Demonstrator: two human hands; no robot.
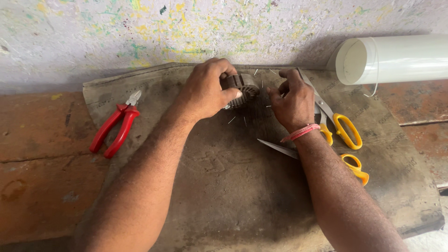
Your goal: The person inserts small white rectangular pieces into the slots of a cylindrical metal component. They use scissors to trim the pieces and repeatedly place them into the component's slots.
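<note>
Soft, even daylight fills the scene, fairly bright and without harsh glare. The white plastic pipe (396, 58) carries a mild sheen along its top and casts a diffuse shadow on the wall to its left. Left of the pipe, faint shadows sit under both forearms. Focus is sharp at centre; the edges bend slightly.
</note>
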